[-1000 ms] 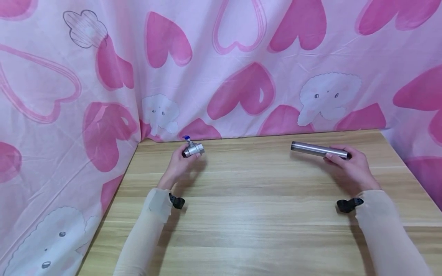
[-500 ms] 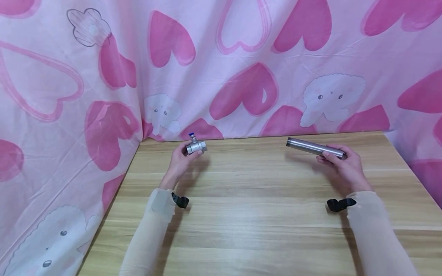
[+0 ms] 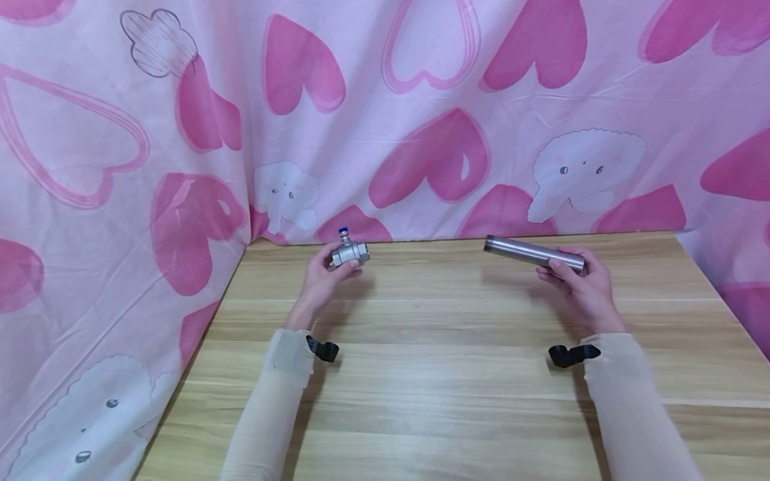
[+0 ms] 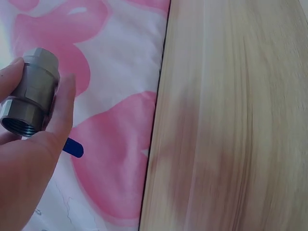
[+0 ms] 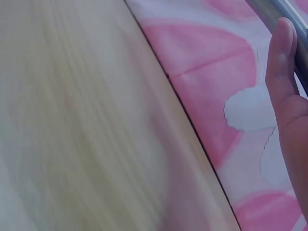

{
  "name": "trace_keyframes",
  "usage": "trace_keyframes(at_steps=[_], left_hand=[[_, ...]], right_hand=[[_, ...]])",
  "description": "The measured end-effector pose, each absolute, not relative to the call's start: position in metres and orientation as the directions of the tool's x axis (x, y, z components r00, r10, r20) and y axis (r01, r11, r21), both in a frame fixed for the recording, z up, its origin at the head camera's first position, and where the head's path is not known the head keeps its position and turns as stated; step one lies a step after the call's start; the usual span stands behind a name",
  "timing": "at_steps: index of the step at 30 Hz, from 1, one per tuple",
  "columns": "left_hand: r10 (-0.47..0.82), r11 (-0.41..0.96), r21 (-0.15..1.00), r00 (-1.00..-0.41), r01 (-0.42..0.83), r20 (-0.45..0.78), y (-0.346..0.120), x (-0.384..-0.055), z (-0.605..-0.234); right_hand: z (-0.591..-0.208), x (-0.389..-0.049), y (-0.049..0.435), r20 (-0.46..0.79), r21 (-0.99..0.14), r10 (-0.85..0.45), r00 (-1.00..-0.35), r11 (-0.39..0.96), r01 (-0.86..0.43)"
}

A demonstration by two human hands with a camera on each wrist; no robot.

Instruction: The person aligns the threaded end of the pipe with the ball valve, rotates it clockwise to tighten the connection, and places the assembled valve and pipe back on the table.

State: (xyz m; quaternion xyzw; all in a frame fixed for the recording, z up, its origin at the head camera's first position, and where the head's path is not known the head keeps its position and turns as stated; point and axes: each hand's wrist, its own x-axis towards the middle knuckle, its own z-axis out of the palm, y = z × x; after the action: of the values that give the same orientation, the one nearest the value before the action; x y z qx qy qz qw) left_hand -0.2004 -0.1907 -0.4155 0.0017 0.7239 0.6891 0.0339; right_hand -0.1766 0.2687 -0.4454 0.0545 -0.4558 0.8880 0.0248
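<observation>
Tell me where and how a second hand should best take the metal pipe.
Grip the metal pipe by its bare middle, probably best from above, closing across its length: it is straight and round, and the right hand holds it near its right end, leaving that stretch uncovered.

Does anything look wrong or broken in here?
Yes, the pink cloth looks upside down: its hearts have their points up and their round bumps below. The valve in the left hand and the pipe in the right hand show no damage I can see.
</observation>
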Motion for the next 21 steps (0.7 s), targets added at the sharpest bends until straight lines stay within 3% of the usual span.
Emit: trace_keyframes(at_steps=[4,12,21], left_hand=[[0.072,-0.006,0.999,-0.997,-0.034,-0.034,-0.185,-0.2,-0.414],[0.034,0.183,0.982,-0.998,-0.046,-0.053,-0.18,-0.199,-0.414],[0.032,0.17,0.985,-0.999,0.003,-0.002,-0.17,-0.201,-0.41]], right_hand=[[-0.443,-0.177,0.26,0.143,-0.766,-0.011,-0.99,-0.635,-0.104],[-0.442,-0.179,0.247,0.193,-0.736,-0.024,-0.981,-0.665,-0.129],[-0.44,-0.179,0.234,0.239,-0.731,-0.038,-0.97,-0.665,-0.153]])
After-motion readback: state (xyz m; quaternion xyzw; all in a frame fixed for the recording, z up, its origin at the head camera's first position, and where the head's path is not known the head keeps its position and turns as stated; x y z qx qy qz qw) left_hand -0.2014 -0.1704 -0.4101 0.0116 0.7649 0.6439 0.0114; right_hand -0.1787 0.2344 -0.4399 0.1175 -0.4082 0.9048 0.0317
